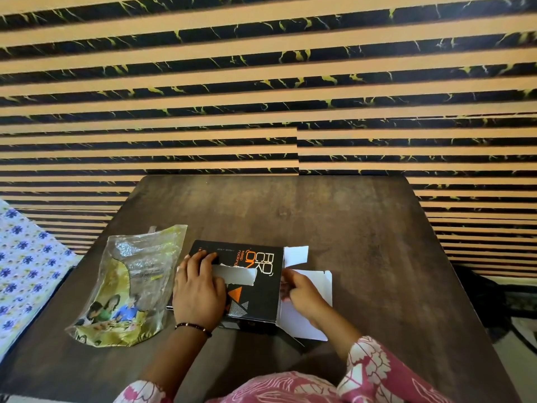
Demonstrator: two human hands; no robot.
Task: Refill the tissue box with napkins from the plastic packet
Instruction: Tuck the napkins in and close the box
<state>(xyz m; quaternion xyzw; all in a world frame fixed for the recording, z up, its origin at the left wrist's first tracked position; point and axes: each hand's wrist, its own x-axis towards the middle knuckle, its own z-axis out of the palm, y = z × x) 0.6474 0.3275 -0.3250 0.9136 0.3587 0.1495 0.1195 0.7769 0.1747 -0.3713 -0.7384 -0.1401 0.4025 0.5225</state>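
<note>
Black tissue box (255,283) lying flat on the dark bench (348,228), near the front edge, orange lettering up, a torn slot in the top face with a pale strip (236,275) of paper or card showing through it. Right end open, white flaps (296,255) folded out. Left hand (199,289) spread flat, palm down on the left half of the box, pinning it in place. Right hand (302,292) at the open end, fingers curled in around something white there; napkin or flap edge, can't tell which from this angle.

Plastic packet (130,286) just left of the box, lying flat and crinkled, touching or nearly touching its left side. Looks mostly slack and see-through up top, so probably little or nothing left inside, though hard to be sure.

Handling guess: thin card box, light, skids easily on a smooth bench, hence the pinning palm. Flaps crease and tear fast, so best gripped near the fold, not the tip. Napkins soft and floppy, no stiffness at all; better taken as a squared stack pinched across the middle and slid in flat through the end. Packet film slippery and limp, best held by the torn mouth.
</note>
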